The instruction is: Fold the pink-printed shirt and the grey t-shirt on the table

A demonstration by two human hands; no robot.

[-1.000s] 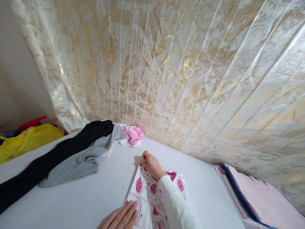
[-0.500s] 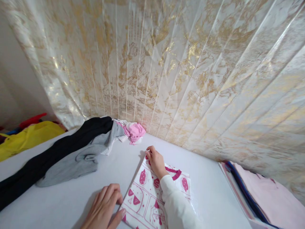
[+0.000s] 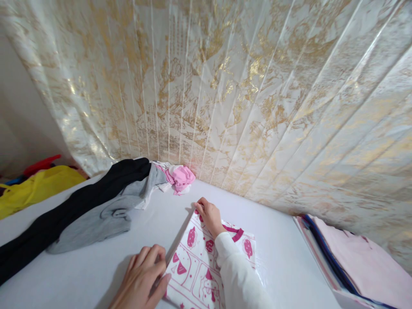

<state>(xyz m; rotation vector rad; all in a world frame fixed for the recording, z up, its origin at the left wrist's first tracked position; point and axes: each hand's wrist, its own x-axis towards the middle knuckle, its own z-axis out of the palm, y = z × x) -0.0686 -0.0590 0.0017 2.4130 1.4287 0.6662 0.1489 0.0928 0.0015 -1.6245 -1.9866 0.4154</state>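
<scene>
A white garment with a pink print (image 3: pixel 196 268) lies folded on the white table (image 3: pixel 280 253) in front of me. My right hand (image 3: pixel 208 214), in a white sleeve, pinches the garment's far left corner. My left hand (image 3: pixel 144 277) grips its near left edge, thumb on top, fingers curled over the fold. The garment's near end runs out of view at the bottom.
A black garment (image 3: pixel 64 214), a grey one (image 3: pixel 106 216) and a crumpled pink and white piece (image 3: pixel 178 177) lie at the back left. Folded clothes are stacked at the right (image 3: pixel 354 266). A yellow item (image 3: pixel 35 189) sits far left. A gold-patterned white sheet (image 3: pixel 241 94) hangs behind.
My left hand has moved from lying flat at the bottom edge to gripping the garment's left edge. My right hand stays on the far corner.
</scene>
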